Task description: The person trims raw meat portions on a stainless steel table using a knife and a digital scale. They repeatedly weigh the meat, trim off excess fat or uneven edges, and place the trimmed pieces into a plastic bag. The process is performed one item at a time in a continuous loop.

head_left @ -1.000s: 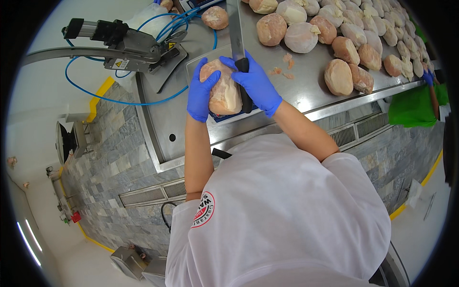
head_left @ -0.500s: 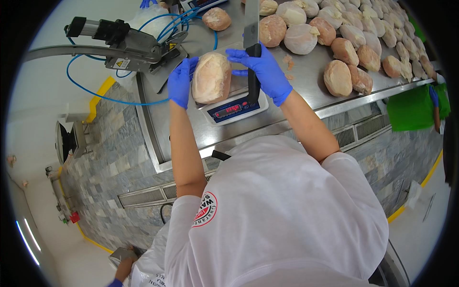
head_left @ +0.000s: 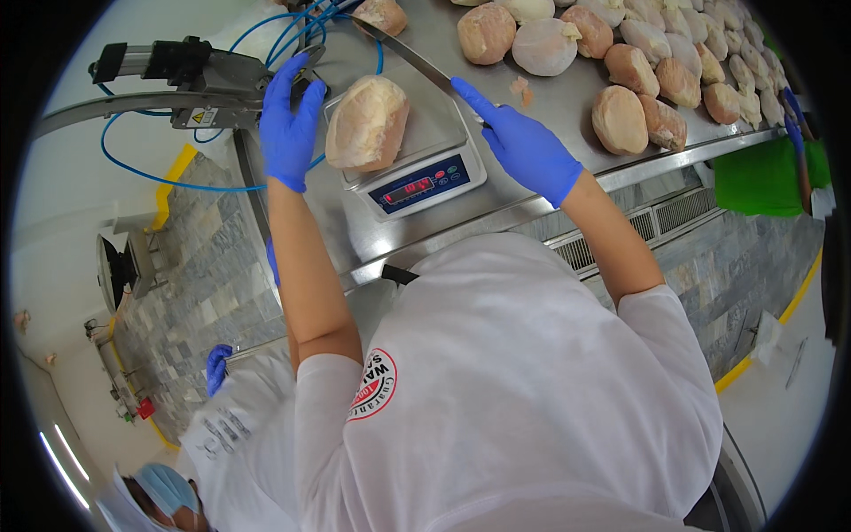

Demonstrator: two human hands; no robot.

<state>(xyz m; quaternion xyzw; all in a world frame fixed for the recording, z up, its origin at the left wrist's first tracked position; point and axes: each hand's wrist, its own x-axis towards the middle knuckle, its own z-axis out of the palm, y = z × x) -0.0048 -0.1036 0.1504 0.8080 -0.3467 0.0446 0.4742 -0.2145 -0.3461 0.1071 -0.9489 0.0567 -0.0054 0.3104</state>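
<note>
A large pale pink lump of meat (head_left: pixel 368 124) rests on the steel pan of a digital scale (head_left: pixel 429 183) with a lit red display. My right hand (head_left: pixel 532 152), in a blue glove, is closed around the handle of a long knife. The knife's blade (head_left: pixel 410 58) slants up and left above the far side of the scale, apart from the meat. Just left of the meat, my gloved left hand (head_left: pixel 291 129) is raised with its fingers apart and nothing in it. It is in front of a metal clipping machine (head_left: pixel 199 80).
Several meat lumps (head_left: pixel 620 133) cover the right of the steel table (head_left: pixel 496 208); another lies at the far edge. Blue hoses (head_left: pixel 120 155) loop around the machine. A masked co-worker (head_left: pixel 230 443) stands close at my left; a green-aproned person (head_left: pixel 758 182) is at the far right.
My left hand has come off the meat and moved left. My right hand has moved right, and the knife has swung from upright to a leftward slant. A co-worker has come closer at lower left.
</note>
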